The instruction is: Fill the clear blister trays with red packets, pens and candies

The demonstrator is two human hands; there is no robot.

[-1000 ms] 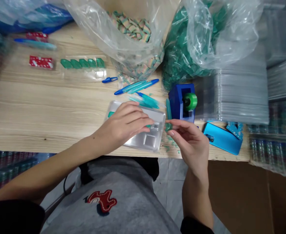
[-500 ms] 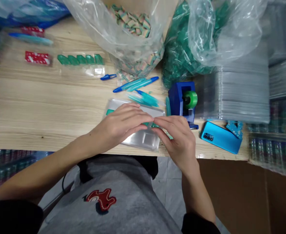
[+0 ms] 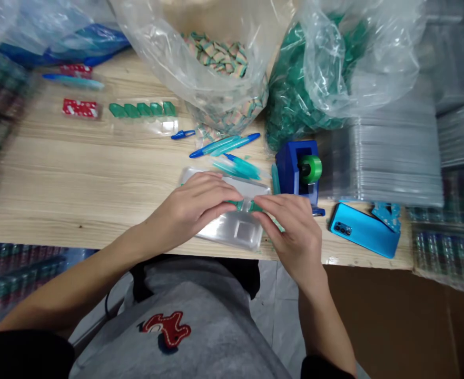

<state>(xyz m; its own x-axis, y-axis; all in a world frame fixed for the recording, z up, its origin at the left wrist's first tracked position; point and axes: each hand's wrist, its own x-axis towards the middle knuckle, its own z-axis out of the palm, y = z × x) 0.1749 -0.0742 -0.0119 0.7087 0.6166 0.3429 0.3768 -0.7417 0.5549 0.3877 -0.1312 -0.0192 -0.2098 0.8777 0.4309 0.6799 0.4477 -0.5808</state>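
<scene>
A clear plastic tray (image 3: 226, 234) with moulded hollows lies at the table's front edge, under both hands. My left hand (image 3: 194, 205) comes over it from the left, fingers together, its fingertips closed on a small green piece (image 3: 238, 204). From the right, my right hand (image 3: 289, 218) pinches another small green piece (image 3: 256, 206) between thumb and fingers. A narrow clear strip shows between the two sets of fingertips. Much of the tray's upper row is hidden by my hands. Behind it lie several blue-and-turquoise pens (image 3: 226, 145).
A bag of striped folded pieces (image 3: 219, 58) and a bag of green pieces (image 3: 295, 79) stand behind. At right are a blue tape dispenser (image 3: 289, 163), stacked clear trays (image 3: 397, 158) and a blue phone (image 3: 366, 231). A filled tray (image 3: 142, 110) lies back left.
The camera view has shifted slightly, so the table contents appear lower and mostly further right. My fingertips have parted a little, exposing the clear strip and green pieces between them.
</scene>
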